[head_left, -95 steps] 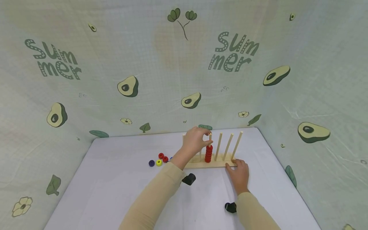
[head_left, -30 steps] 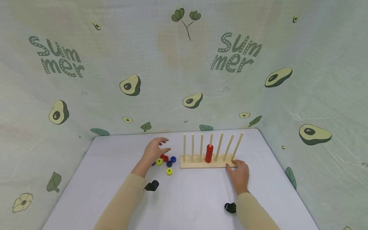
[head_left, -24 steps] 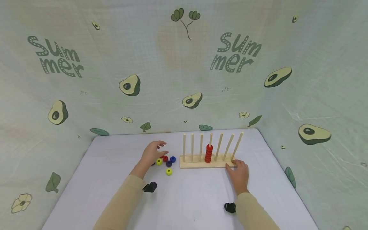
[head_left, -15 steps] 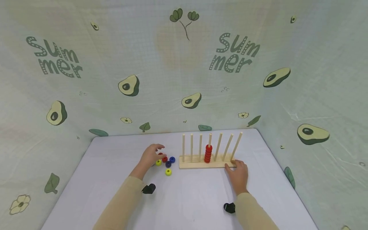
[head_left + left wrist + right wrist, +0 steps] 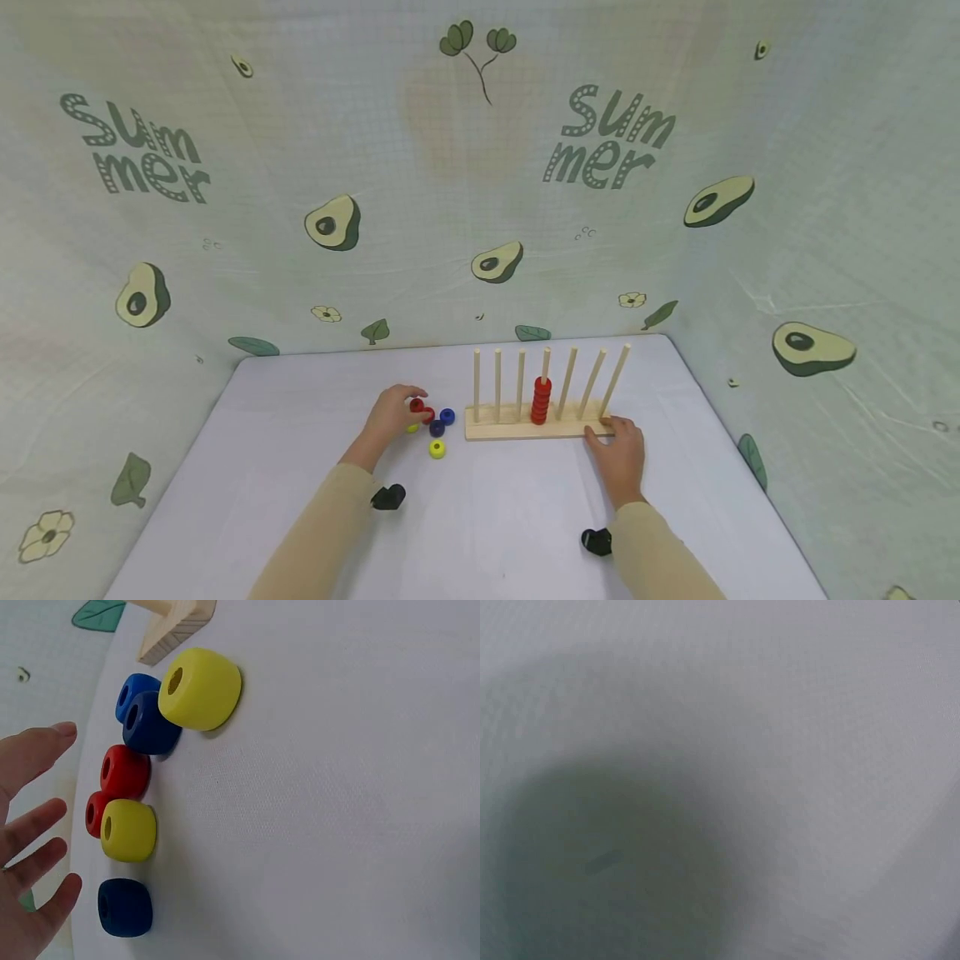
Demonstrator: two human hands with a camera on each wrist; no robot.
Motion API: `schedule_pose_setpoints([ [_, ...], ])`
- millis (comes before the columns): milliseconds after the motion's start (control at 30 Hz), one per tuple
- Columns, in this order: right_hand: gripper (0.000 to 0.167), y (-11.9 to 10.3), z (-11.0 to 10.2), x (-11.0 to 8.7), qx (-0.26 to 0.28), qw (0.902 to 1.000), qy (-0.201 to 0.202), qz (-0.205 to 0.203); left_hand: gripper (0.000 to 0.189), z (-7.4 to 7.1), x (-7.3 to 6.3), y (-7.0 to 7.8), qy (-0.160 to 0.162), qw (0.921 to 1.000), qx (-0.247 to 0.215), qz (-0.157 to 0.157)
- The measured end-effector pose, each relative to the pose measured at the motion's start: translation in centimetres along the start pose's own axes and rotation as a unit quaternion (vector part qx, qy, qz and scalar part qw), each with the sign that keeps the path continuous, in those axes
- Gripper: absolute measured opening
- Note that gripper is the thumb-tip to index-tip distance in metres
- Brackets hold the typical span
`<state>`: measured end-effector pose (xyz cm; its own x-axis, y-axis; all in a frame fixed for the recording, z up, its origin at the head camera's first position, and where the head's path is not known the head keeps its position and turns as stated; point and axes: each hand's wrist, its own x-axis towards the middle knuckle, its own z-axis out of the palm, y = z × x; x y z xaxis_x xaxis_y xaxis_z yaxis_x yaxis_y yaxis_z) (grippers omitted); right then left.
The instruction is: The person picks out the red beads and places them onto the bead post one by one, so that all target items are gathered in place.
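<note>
My left hand hovers over loose beads, thumb and fingers spread, holding nothing. Two red beads lie closest to its fingers. Around them are blue beads, a yellow bead half covered by the hand in the head view, and another yellow bead nearer the front. A dark blue bead, hidden in the head view, shows in the left wrist view. My right hand grips the right end of a wooden abacus, thumb at its front edge. A stack of red beads sits on its middle rod.
Several bare rods stand upright on the abacus base. White cloth covers the table, and a patterned curtain rises behind it and at both sides. The right wrist view shows only pale cloth and a dark blur.
My left hand has gone from the top of the red-stacked rod leftward to the loose beads, then sunk lower toward the red ones. The right hand keeps its grip on the abacus end.
</note>
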<state>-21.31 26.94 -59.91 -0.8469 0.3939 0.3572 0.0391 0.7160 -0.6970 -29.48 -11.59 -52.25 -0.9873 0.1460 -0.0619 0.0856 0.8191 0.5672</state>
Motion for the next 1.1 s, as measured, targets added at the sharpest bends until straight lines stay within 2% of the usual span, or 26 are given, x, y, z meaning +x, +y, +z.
schedule_pose_setpoints([
  [200,0.039,0.0,-0.1,0.0,-0.002,1.0,-0.005,0.002,0.034,0.3,0.2,-0.5,-0.004,0.9999,0.009,0.01],
  [500,0.039,0.2,0.0,0.0,-0.003,1.0,-0.005,0.001,0.036,1.2,0.8,-1.4,-0.024,0.9992,0.03,0.004],
  [800,0.04,0.3,0.2,0.1,-0.004,0.9999,-0.01,0.006,0.036,1.9,0.9,-1.8,-0.016,0.998,0.059,0.019],
  [1100,0.039,0.1,0.0,0.1,-0.006,1.0,-0.008,0.001,0.032,2.0,0.8,-1.9,-0.006,0.9982,0.06,0.008],
])
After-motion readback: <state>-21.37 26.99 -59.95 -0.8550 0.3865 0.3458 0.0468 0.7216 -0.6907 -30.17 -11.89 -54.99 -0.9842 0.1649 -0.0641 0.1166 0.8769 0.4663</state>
